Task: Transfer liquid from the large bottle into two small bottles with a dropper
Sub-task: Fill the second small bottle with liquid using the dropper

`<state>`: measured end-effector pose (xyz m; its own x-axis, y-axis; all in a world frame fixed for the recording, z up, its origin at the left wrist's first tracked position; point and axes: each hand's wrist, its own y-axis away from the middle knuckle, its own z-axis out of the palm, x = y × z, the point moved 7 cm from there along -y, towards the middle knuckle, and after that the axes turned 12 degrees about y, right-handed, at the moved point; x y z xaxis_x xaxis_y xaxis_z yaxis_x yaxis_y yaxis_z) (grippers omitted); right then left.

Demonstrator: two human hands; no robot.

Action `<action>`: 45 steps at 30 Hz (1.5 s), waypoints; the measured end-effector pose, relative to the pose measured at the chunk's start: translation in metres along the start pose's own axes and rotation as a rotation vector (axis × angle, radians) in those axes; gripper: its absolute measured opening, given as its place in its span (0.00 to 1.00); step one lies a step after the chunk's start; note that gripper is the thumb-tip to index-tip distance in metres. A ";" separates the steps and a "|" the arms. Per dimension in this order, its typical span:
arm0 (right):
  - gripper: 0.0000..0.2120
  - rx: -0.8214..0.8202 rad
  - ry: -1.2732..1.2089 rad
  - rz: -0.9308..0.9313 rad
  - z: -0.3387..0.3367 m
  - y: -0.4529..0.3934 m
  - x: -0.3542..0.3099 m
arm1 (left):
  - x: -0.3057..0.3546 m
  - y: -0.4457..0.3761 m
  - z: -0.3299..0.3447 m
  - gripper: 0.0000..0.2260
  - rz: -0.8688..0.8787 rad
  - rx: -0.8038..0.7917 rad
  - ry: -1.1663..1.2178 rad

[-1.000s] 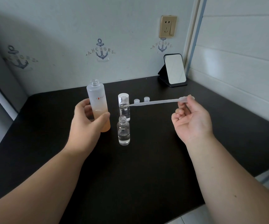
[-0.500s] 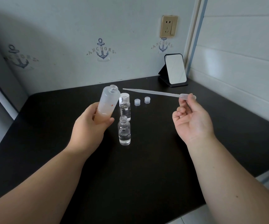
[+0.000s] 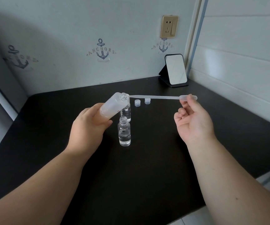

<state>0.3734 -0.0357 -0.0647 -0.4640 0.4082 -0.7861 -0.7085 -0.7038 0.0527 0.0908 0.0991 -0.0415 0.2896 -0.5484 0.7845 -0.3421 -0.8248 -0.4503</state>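
Note:
My left hand (image 3: 89,127) grips the large frosted bottle (image 3: 113,105), lifted off the table and tilted with its open mouth toward the upper right. My right hand (image 3: 193,122) pinches the bulb of a clear plastic dropper (image 3: 157,97), which lies nearly level; its tip is just right of the bottle's mouth. Two small clear glass bottles stand open on the black table, each with some clear liquid: the near small bottle (image 3: 124,131) in front, the far small bottle (image 3: 126,113) partly hidden behind the large one.
Two small ribbed caps (image 3: 137,102) (image 3: 147,101) lie behind the bottles. A standing mirror (image 3: 175,70) sits at the back right corner near the wall. The black table (image 3: 139,168) ends at a front edge near my right forearm.
My left hand lifted the large bottle from upright and tilted it further toward the right. The dropper swung away from the far small bottle, and its tip now sits by the large bottle's mouth.

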 end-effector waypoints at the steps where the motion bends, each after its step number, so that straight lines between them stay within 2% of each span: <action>1: 0.12 0.011 -0.002 0.001 -0.001 0.000 0.000 | 0.000 0.000 -0.001 0.19 0.015 0.009 -0.022; 7: 0.11 0.019 0.032 -0.011 -0.003 -0.001 0.000 | 0.000 0.001 0.001 0.23 0.060 0.004 -0.175; 10: 0.12 -0.055 0.093 -0.039 0.004 0.001 -0.001 | 0.003 0.002 0.004 0.24 0.088 -0.009 -0.190; 17: 0.04 -0.267 0.245 -0.091 0.028 0.013 0.003 | 0.007 0.002 0.010 0.23 0.116 -0.038 -0.210; 26: 0.02 -0.316 0.495 -0.116 0.041 0.023 0.015 | 0.011 0.004 0.015 0.23 0.142 -0.058 -0.215; 38: 0.06 -0.336 0.503 -0.092 0.043 0.025 0.015 | 0.010 0.004 0.014 0.22 0.132 -0.068 -0.222; 45: 0.04 -0.327 0.460 -0.079 0.039 0.023 0.010 | 0.009 0.003 0.012 0.23 0.133 -0.051 -0.219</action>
<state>0.3312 -0.0252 -0.0474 -0.0847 0.2231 -0.9711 -0.4959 -0.8548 -0.1532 0.1027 0.0901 -0.0411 0.4242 -0.6727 0.6062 -0.4331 -0.7386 -0.5166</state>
